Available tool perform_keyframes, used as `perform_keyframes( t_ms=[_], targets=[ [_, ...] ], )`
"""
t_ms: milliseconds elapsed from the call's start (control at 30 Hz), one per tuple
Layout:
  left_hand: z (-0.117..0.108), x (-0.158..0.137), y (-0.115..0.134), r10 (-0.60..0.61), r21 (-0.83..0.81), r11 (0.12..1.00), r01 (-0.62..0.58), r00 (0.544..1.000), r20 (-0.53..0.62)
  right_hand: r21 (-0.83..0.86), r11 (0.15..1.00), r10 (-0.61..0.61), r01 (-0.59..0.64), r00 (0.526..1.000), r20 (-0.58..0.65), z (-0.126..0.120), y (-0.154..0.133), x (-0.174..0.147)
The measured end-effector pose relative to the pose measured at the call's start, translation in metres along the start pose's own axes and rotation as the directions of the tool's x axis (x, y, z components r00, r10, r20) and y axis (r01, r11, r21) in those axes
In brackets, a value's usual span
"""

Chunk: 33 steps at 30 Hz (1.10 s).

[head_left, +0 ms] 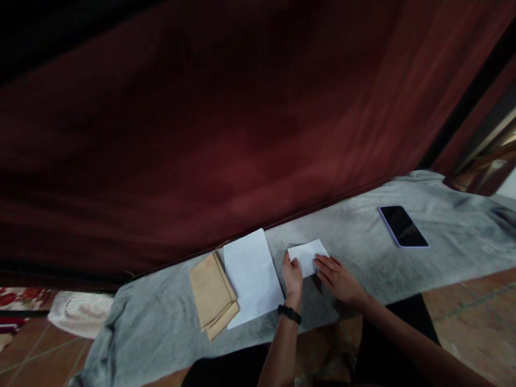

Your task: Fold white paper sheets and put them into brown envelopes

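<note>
Dim, uneven interior light. You see the dark red surface (pixel 242 134) fade to near black at upper left, with a faint, diffuse glow toward its lower middle. The large white sheet (pixel 253 279) ranks among your brightest areas. Soft shadow lies below your right hand (pixel 341 280). Fine detail is soft; the margins appear stretched and blurred.

This looks like a home: a plush grey blanket (pixel 161 317) is spread out. Terracotta floor tiles (pixel 475 314) show along its near edge, red-flowered fabric (pixel 24 297) to its left.
</note>
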<state>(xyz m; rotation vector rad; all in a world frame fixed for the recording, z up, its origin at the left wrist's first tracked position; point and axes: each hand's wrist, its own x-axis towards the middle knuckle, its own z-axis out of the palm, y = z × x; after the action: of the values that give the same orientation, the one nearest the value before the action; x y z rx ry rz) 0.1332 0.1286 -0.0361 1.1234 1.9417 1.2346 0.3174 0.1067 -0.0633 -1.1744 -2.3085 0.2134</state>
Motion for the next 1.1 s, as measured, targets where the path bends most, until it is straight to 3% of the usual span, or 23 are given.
perform_keyframes(
  t_ms=[167, 267, 367, 467, 833, 967, 1100],
  targets=[
    [-0.002, -0.005, 0.007, 0.095, 0.178, 0.979, -0.101, 0.995, 0.043, -0.125, 0.992, -0.011, 0.012, 1.0, 0.014, 0.005, 0.006, -0.01],
    [0.002, -0.022, 0.006, 0.288, 0.427, 0.859, -0.281, 0.956, 0.05, -0.151, 0.988, -0.038, 0.042, 0.999, 0.031, 0.004, 0.007, -0.012],
    [0.01, -0.046, 0.0, 0.409, 0.562, 0.669, -0.486, 0.872, 0.268, -0.171, 0.983, -0.059, 0.065, 0.998, 0.039, 0.006, 0.008, -0.013],
    [0.013, -0.064, -0.008, 0.39, 0.596, 0.535, -0.599, 0.801, 0.454, -0.205, 0.976, -0.066, 0.072, 0.997, 0.039, 0.007, 0.01, -0.015],
    [-0.02, -0.074, -0.03, 0.428, 0.694, 0.412, -0.59, 0.798, 0.424, -0.252, 0.967, -0.024, 0.027, 1.0, 0.012, -0.008, 0.034, -0.029],
    [-0.019, -0.075, -0.035, 0.435, 0.714, 0.38, -0.587, 0.796, 0.422, -0.201, 0.979, -0.041, 0.033, 0.999, -0.035, -0.003, 0.025, -0.022],
    [-0.019, -0.074, -0.037, 0.435, 0.726, 0.363, -0.584, 0.795, 0.422, -0.133, 0.984, -0.118, 0.115, 0.993, -0.015, 0.007, 0.008, -0.009]
  ],
)
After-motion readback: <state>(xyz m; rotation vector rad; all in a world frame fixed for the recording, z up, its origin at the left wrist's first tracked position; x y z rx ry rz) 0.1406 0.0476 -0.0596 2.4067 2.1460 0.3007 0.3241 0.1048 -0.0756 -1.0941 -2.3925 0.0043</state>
